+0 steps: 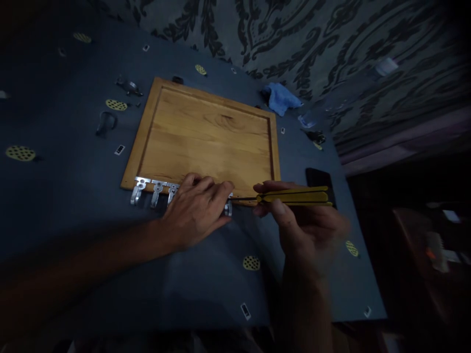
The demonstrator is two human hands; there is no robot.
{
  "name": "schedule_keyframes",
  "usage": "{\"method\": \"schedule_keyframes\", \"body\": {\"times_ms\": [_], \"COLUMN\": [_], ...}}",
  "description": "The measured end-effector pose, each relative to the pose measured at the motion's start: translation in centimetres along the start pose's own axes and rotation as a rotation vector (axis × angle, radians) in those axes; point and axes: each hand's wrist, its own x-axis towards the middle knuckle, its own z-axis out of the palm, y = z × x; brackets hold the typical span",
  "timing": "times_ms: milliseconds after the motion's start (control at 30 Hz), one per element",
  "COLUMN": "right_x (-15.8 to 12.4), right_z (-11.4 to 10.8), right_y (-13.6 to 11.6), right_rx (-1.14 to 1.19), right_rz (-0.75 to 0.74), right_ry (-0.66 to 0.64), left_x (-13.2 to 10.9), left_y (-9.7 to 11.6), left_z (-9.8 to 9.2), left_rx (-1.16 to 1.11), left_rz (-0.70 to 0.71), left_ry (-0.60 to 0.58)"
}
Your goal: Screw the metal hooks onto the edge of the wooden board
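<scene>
A wooden board with a raised frame [217, 142] lies on the blue patterned tablecloth. Along its near edge runs a silver metal hook rail [157, 187] with several hooks hanging over the side. My left hand [198, 206] is closed over the right part of this rail, its fingers bent and pressing it to the frame; the rail beneath is hidden. My right hand [301, 220] grips a screwdriver [294, 197] by its yellow handle. The thin dark shaft points left, its tip at the rail's right end beside my left fingers.
Left of the board lie a small dark metal piece [128, 87] and a curved dark handle-like piece [106, 121]. A blue cloth [281, 98] sits at the back right by the patterned wall covering. A dark phone-like object [319, 179] rests near the table's right edge.
</scene>
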Motion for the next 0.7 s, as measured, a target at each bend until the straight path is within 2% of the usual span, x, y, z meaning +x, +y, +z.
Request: {"method": "schedule_keyframes", "body": {"times_ms": [233, 367, 433, 600, 700], "right_x": [-0.2, -0.5, -0.5, -0.2, -0.3], "right_z": [1.0, 1.4, 1.7, 2.4, 2.3], "right_y": [0.5, 0.9, 1.0, 0.8, 0.9], "right_rx": [-0.259, -0.384, -0.384, -0.201, -0.235], "right_rz": [-0.164, -0.189, -0.210, -0.323, -0.251], "right_ry": [0.178, 0.215, 0.234, 0.431, 0.407], "left_x": [0.1, 0.1, 0.1, 0.0, -0.1], "left_y": [0.1, 0.1, 0.1, 0.0, -0.1], "left_z": [-0.1, -0.2, -0.1, 0.1, 0.1], "left_rx": [0.002, 0.003, 0.007, 0.015, 0.014], "left_rz": [-0.001, -0.003, 0.002, 0.015, 0.017], "left_ry": [-0.027, -0.032, -0.029, 0.002, -0.004]}}
